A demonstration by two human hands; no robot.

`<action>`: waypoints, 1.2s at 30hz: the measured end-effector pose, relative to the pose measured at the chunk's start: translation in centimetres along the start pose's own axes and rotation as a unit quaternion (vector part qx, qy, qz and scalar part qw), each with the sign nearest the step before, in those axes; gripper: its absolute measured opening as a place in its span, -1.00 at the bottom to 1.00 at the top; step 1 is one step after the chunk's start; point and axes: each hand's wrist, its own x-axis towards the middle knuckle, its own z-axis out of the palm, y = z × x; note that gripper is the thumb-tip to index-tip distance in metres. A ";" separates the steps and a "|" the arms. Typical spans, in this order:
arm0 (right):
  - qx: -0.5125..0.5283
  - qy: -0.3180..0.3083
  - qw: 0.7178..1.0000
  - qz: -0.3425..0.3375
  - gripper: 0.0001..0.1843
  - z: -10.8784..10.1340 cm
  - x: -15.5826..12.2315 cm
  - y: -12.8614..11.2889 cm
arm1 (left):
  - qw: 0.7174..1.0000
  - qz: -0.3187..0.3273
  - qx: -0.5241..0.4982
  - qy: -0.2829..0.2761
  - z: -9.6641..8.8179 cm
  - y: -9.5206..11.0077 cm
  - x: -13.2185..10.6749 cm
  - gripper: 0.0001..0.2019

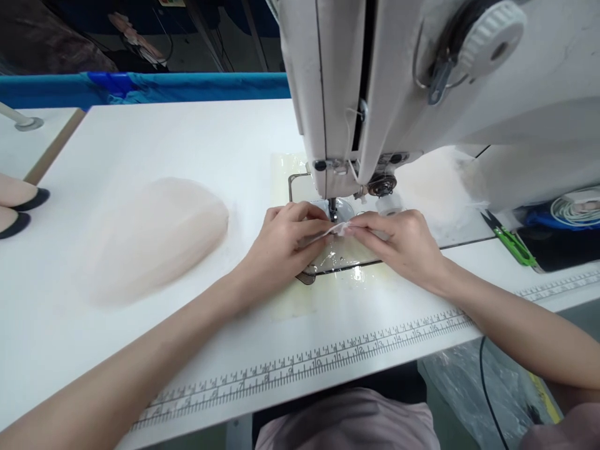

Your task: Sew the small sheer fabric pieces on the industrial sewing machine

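A small strip of thin white fabric point(340, 229) is stretched between my hands, just in front of the presser foot point(332, 211) of a sewing machine point(347, 81). My left hand point(293, 240) pinches the strip's left end, close beside the needle plate. At its right end, the thumb and fingertips of my right hand point(398, 244) are closed on the gathered fabric. Whether the strip touches the foot, I cannot tell. Under both hands lies the machine's metal bed point(323, 262), with shiny clear tape around it.
Sheer pale pink fabric point(164, 237) lies on the white table point(248, 137) at left. More pale fabric point(434, 187) sits behind my right hand. Green thread snips point(510, 240) rest by a dark phone-like slab point(562, 244). A ruler tape point(300, 370) runs along the front edge.
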 end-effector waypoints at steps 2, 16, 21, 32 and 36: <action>0.004 -0.011 1.000 0.016 -0.77 -0.1 0.1 -0.2 | 0.999 -0.016 -0.029 -0.002 0.0 0.1 0.2 -0.69; 0.004 0.036 0.999 -0.026 -0.82 0.5 -0.2 0.0 | 1.000 0.005 -0.013 0.004 -0.1 0.2 0.0 -0.62; 0.018 0.041 0.998 -0.045 -0.79 0.4 -0.3 -0.2 | 0.999 0.027 0.027 0.003 -0.2 0.3 -0.2 -0.60; -0.162 -0.021 0.964 -0.209 -0.74 -0.1 -1.9 -1.0 | 0.931 0.217 0.292 0.036 -0.2 1.1 -3.0 -0.69; -0.146 -0.021 0.968 -0.204 -0.72 0.1 -1.8 -0.7 | 0.934 0.213 0.287 0.024 -0.2 1.1 -3.1 -0.67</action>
